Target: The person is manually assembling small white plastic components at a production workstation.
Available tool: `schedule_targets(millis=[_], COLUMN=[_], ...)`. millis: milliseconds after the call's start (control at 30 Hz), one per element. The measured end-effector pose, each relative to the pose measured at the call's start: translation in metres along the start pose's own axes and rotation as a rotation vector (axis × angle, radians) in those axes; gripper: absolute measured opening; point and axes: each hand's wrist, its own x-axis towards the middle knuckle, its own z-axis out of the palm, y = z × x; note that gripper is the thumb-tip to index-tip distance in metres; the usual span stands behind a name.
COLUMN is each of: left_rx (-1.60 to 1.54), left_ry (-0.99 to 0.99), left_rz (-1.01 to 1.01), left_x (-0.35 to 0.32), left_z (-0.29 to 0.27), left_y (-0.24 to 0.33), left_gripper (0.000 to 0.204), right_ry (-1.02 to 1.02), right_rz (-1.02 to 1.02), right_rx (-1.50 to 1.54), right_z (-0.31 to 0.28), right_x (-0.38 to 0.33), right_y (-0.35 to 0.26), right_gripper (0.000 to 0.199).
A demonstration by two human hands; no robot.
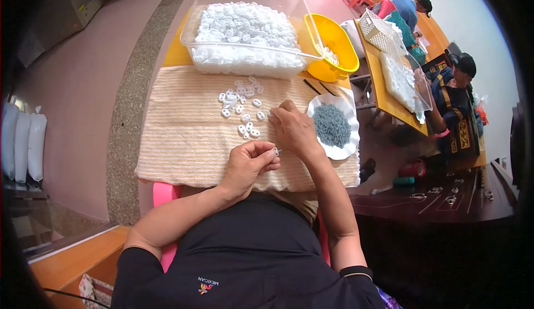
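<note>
My left hand (pixel 251 164) pinches a small white plastic piece (pixel 276 151) between thumb and forefinger, just above the striped towel (pixel 183 147). Farther forward, my right hand (pixel 293 128) reaches down with its fingers bent and closed at the towel; whatever is at its fingertips is too small to make out. Loose white oval pieces (pixel 256 102), each with two holes, lie scattered left of that hand. Beside its wrist stands a white wavy-rimmed dish (pixel 349 148) heaped with tiny grey-blue bits (pixel 332 125).
A clear plastic bin (pixel 194 16) full of white pieces stands at the towel's far edge. Right of it is a yellow basin (pixel 347 44), with thin black sticks (pixel 312 87) in front. Two people (pixel 453 86) sit at another table on the right.
</note>
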Motion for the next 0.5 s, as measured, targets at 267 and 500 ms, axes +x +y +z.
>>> schedule_targets(millis=[267, 500], left_rx=[0.016, 0.024], left_ry=[0.009, 0.033], left_rz=[0.004, 0.0], left_x=[0.001, -0.001], left_z=[0.0, 0.001], left_y=[-0.001, 0.002], left_gripper=[0.013, 0.014], right_ry=[0.118, 0.154], right_rz=[-0.101, 0.132], right_rx=[0.08, 0.751], right_z=[0.008, 0.006], right_x=[-0.008, -0.032], right_y=[0.02, 0.017], right_gripper=[0.015, 0.024])
